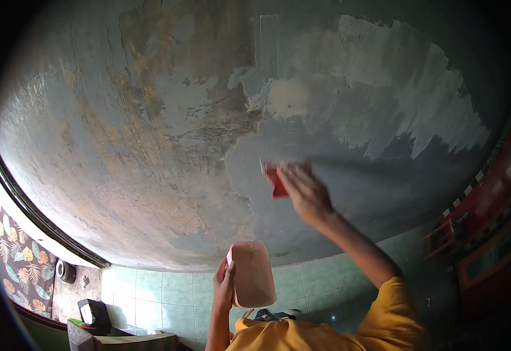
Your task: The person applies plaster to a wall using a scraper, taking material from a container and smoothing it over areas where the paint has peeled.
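Yellow shirt (302, 336); left hand (225, 284) pinching oblong pink tub (270, 279); right hand (307, 196), fingers together, likely skimming grey plaster (349, 181) with red spreader (277, 186); next: even pressure.

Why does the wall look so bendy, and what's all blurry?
In the head view, the fisheye lens curves the wall; there too, the right hand and red scraper look smeared, the pink container clearer; same view, a dark shadow stretches right of that hand.

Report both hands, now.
Left hand: closed on the left side of the pink tray.
Right hand: holding the red flat tool; fingers blurred.
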`<move>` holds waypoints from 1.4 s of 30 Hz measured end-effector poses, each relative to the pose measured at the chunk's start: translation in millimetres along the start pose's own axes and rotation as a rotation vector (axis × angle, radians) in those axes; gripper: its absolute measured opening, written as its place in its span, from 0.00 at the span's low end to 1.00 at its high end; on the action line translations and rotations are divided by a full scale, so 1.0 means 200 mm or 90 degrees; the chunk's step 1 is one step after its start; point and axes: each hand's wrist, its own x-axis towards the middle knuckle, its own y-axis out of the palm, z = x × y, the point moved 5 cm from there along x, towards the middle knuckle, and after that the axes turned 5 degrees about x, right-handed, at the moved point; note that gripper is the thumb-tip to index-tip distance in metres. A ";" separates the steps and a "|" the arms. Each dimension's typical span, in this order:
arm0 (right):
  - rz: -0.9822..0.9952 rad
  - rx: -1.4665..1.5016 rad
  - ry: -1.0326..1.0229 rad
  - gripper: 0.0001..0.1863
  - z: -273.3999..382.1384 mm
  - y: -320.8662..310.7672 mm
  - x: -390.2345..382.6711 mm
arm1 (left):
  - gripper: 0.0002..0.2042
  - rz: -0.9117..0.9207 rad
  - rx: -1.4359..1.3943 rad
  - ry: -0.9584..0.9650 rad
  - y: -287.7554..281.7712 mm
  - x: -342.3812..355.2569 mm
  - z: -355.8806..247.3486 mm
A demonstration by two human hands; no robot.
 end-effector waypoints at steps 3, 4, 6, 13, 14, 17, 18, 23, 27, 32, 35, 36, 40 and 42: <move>-0.186 -0.042 -0.040 0.24 -0.05 -0.51 0.56 | 0.27 0.001 -0.006 -0.006 -0.01 0.00 0.02; -0.211 -0.075 -0.046 0.24 -0.07 -0.61 0.68 | 0.27 0.003 -0.004 -0.004 -0.01 0.01 0.03; -0.198 -0.115 -0.054 0.25 -0.11 -0.58 0.77 | 0.27 0.005 -0.003 0.000 -0.01 0.02 0.04; 0.047 -0.048 -0.033 0.26 0.10 0.10 0.04 | 0.28 -0.018 0.007 0.002 -0.06 0.00 0.04; 0.050 -0.048 -0.033 0.26 0.08 0.11 0.03 | 0.28 -0.018 0.008 0.000 -0.07 -0.01 0.03; -0.036 0.010 -0.044 0.22 0.03 -0.14 0.32 | 0.28 -0.024 0.017 0.001 -0.09 0.00 0.06; -0.106 0.012 -0.059 0.21 0.03 -0.32 0.52 | 0.28 -0.027 0.018 0.002 -0.10 0.00 0.05; -0.214 -0.206 -0.072 0.26 -0.15 -0.55 0.88 | 0.28 0.003 -0.005 0.001 0.00 0.01 0.00; -0.066 -0.184 -0.072 0.30 -0.03 -0.03 0.36 | 0.27 -0.023 -0.011 0.029 -0.05 0.03 0.01; -0.039 -0.046 -0.109 0.26 0.05 -0.16 0.34 | 0.27 -0.011 -0.046 0.021 -0.08 0.02 -0.01; -0.214 -0.075 -0.056 0.23 -0.02 -0.63 0.86 | 0.27 0.008 -0.045 0.012 -0.06 0.03 -0.03; -0.245 -0.142 -0.072 0.25 -0.12 -0.74 0.96 | 0.27 0.017 -0.047 0.013 -0.04 0.04 -0.02; -0.185 -0.222 -0.100 0.26 -0.19 -0.49 0.86 | 0.27 0.009 -0.035 0.021 -0.02 0.08 0.00; -0.099 -0.206 -0.093 0.27 -0.11 -0.19 0.54 | 0.27 0.001 -0.033 0.026 -0.02 0.10 -0.02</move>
